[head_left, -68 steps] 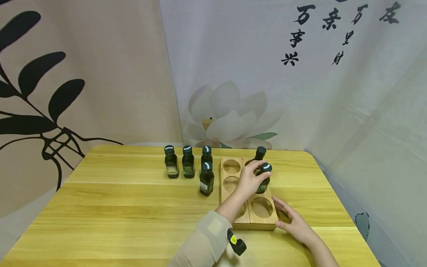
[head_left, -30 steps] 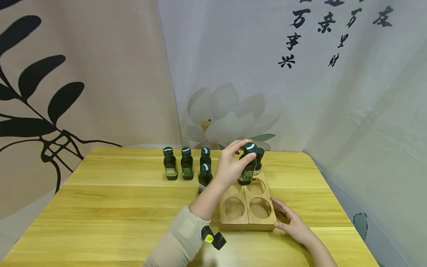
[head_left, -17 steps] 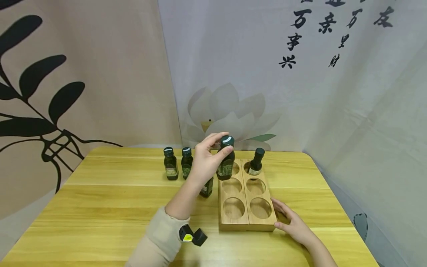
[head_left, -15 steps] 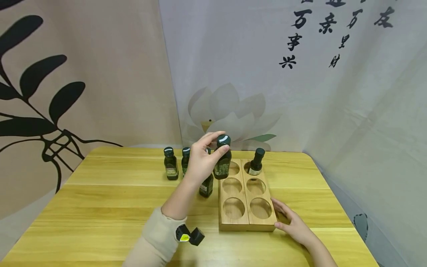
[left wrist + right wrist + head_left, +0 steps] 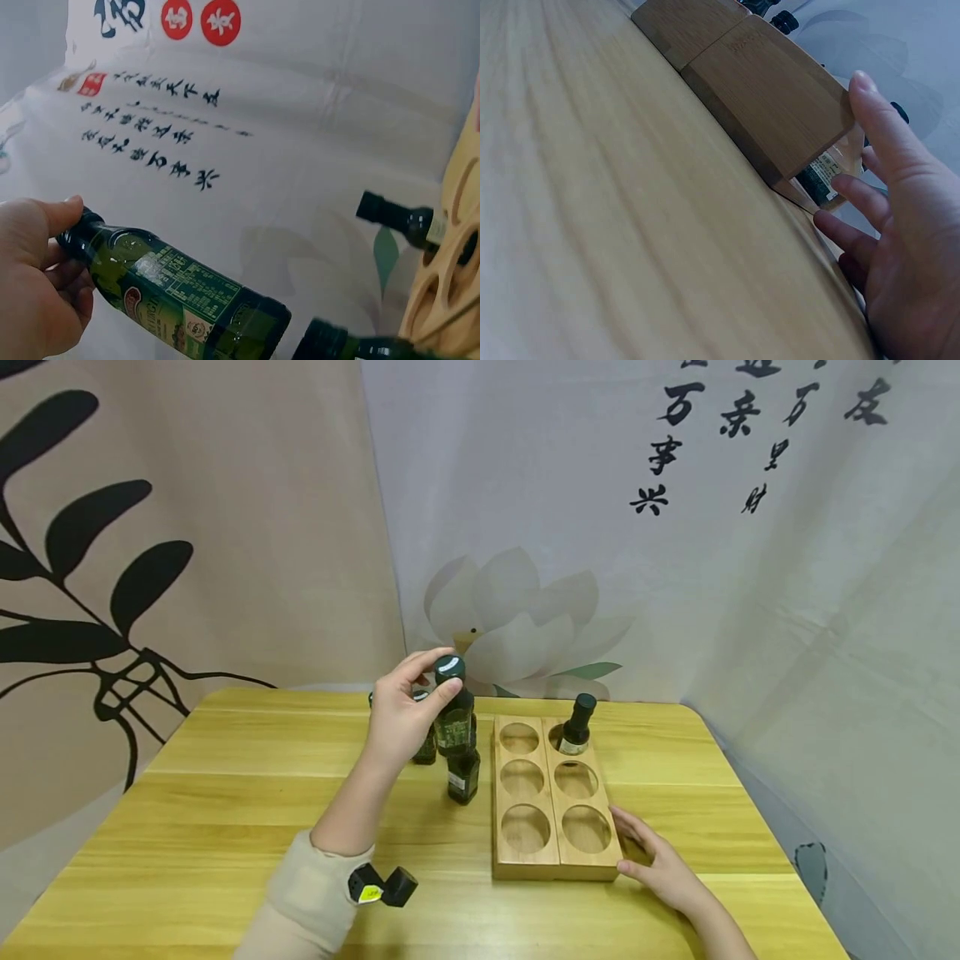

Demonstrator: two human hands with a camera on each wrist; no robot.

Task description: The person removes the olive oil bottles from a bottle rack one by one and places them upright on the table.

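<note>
By its capped neck, my left hand (image 5: 401, 714) pinches a small dark green olive oil bottle (image 5: 454, 727). The left wrist view shows the label of this olive oil bottle (image 5: 176, 289), with the bottle tilted there. It hangs raised, overlapping a standing bottle (image 5: 462, 779) in the head view. A wooden rack (image 5: 555, 864) with two rows of round holes lies to the right. One slim bottle (image 5: 576, 727) stands in its far right hole. My right hand (image 5: 660, 860) rests at the rack's right side near the front corner, fingers loosely extended and holding nothing.
Behind my left hand stand more dark bottles, partly hidden, one of them a bottle (image 5: 425, 752) just left of the held one. The wooden table (image 5: 225, 827) ends at a printed cloth backdrop (image 5: 675, 610).
My left hand has lifted the olive oil bottle out of the rack's middle right hole and carried it left, over the standing bottles. The right hand has stayed at the rack.
</note>
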